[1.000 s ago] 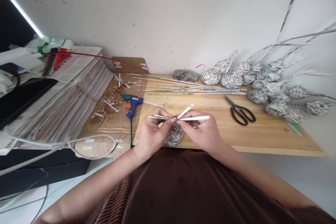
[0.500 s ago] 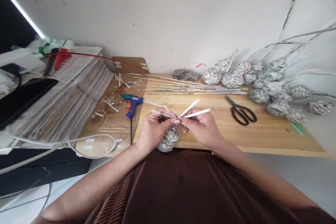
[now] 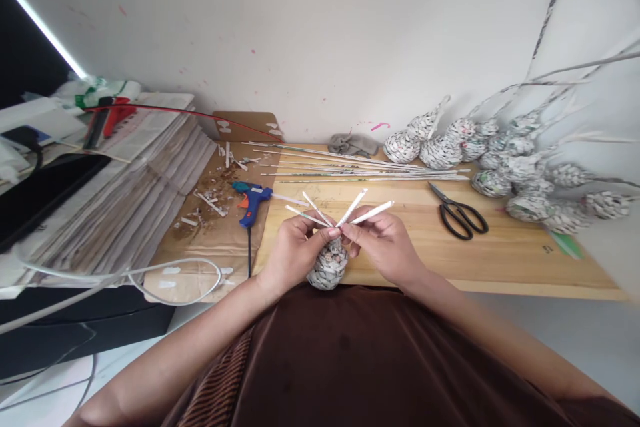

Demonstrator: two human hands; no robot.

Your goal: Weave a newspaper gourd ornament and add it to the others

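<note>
Pinching a woven newspaper bulb (image 3: 327, 271) at its top with left hand (image 3: 291, 250) and right hand (image 3: 389, 247), thumb tips close together, fingers narrowed on the bases of four splayed rolled-paper tubes (image 3: 375, 211). Holding it at the wooden tabletop's (image 3: 510, 260) near edge. Facing slim paper sticks (image 3: 345, 170) near the back edge, with a blue glue gun (image 3: 256, 196) by the left edge and black-handled scissors (image 3: 443, 197) toward the right.

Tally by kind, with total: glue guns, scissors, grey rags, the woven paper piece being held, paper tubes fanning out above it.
Glue gun: 1
Scissors: 1 pair
Grey rag: 1
Held woven paper piece: 1
Paper tubes fanning out above it: 4 visible
Total: 8
</note>
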